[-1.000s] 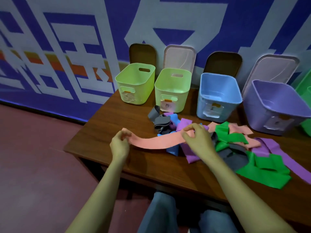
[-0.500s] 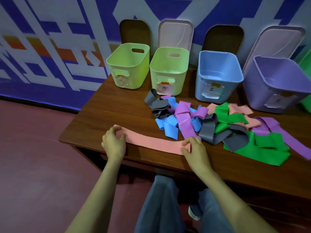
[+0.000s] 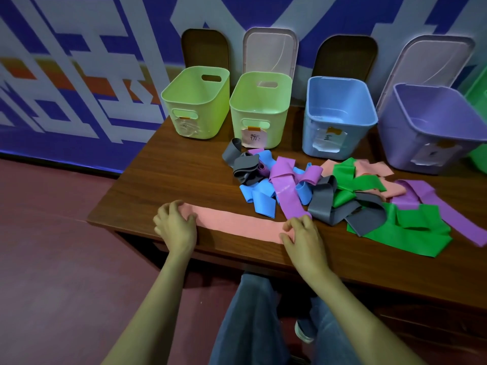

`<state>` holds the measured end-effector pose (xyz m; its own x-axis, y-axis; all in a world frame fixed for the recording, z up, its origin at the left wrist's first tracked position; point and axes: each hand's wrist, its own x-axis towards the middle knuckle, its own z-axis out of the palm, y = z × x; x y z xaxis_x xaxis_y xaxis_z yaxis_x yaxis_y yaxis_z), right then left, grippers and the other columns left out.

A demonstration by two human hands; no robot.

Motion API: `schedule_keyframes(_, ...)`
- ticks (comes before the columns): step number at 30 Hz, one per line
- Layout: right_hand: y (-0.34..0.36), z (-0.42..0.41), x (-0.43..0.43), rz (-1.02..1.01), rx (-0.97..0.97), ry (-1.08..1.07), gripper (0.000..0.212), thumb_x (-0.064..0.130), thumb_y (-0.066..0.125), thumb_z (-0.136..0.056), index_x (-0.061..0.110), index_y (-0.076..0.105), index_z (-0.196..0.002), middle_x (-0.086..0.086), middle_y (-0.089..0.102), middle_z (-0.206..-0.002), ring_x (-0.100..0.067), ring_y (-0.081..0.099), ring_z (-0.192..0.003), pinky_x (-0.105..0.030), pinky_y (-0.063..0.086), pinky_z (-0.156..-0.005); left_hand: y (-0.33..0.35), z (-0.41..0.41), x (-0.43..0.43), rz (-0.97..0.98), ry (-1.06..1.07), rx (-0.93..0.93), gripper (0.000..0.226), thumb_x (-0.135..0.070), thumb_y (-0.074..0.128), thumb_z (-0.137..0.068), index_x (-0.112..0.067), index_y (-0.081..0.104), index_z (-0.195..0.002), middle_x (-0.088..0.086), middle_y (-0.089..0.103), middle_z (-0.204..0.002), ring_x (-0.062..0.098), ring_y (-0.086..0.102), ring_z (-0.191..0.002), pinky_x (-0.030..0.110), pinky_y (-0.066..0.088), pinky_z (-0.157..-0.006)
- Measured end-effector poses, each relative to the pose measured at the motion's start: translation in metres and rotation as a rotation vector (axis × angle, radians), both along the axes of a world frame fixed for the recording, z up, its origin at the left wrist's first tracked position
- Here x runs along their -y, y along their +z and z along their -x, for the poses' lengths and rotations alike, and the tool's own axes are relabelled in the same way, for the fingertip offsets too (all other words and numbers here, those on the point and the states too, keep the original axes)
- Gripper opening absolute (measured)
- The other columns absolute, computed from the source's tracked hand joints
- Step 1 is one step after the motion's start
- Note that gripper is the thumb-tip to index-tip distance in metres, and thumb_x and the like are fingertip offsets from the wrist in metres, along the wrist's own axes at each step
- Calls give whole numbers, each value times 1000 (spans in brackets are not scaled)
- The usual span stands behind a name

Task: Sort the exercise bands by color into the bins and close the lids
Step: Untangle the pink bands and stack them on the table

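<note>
Behind the wooden table (image 3: 168, 177) hangs a blue-and-white printed wall banner; the floor is dark red. Five open bins line the table's far edge, among them the blue bin (image 3: 340, 114) and the purple bin (image 3: 432, 127), with lids propped upright behind. The pink exercise band (image 3: 237, 224) lies flat along the near edge. The left hand (image 3: 176, 224) presses its left end, fingers curled on it; the right hand (image 3: 301, 234) pins the right end. Judged thin, light, limp and stretchy, probably tacky on wood. Best hold: pinch both ends, or fold and grip mid-length. Unsorted bands (image 3: 337, 196) lie tangled just beyond.
</note>
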<state>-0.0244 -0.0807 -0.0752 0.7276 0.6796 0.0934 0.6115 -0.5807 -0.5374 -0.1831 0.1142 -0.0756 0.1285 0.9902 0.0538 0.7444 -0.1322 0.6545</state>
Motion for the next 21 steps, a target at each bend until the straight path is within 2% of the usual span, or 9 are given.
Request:
schedule_keyframes(3, 0, 3, 1, 5, 181, 3, 20, 12, 79, -67, 12, 65, -81, -9, 51, -95, -29, 52, -91, -37, 50, -75, 1, -3, 3, -89, -22, -116, 29, -12, 63, -84, -14, 63, -113, 11, 46, -132, 33, 30, -127, 46, 21, -106)
schedule_keyframes(7, 0, 7, 1, -10, 280, -5, 26, 13, 84, -57, 16, 66, -76, -7, 54, -94, -27, 49, -89, -38, 50, -73, 1, -17, 21, -186, -219, -172, 24, -4, 55, -85, -10, 69, -104, 11, 59, -116, 33, 47, -112, 43, 31, -96)
schedule_keyframes(9, -1, 6, 2, -32, 303, 53, 25, 10, 82, -59, 16, 66, -76, -4, 56, -91, -24, 47, -89, -37, 50, -73, -1, -27, 36, -227, -347, -124, 19, -8, 60, -85, -8, 69, -101, 12, 61, -107, 34, 53, -103, 42, 38, -88)
schedule_keyframes(12, -4, 7, 3, -49, 272, 163, 22, 8, 76, -67, 16, 66, -85, 0, 59, -89, -22, 54, -87, -33, 48, -73, -7, -43, 59, -251, -503, -94, 16, -26, 66, -84, -14, 68, -94, 4, 59, -97, 26, 53, -95, 37, 39, -82)
schedule_keyframes(15, -4, 8, 5, -30, 244, 198, 17, 10, 72, -72, 15, 66, -87, 0, 61, -86, -22, 59, -82, -31, 48, -71, -12, -49, 72, -246, -551, -134, 21, -35, 64, -84, -18, 67, -94, 1, 59, -98, 24, 51, -96, 34, 38, -80)
schedule_keyframes(21, 1, 2, 11, 50, 232, 235, 17, 12, 71, -72, 13, 69, -89, -3, 64, -86, -26, 61, -84, -34, 51, -74, -2, -61, 77, -187, -574, -247, 23, -31, 56, -88, -17, 64, -105, 2, 54, -113, 25, 47, -108, 35, 35, -88)
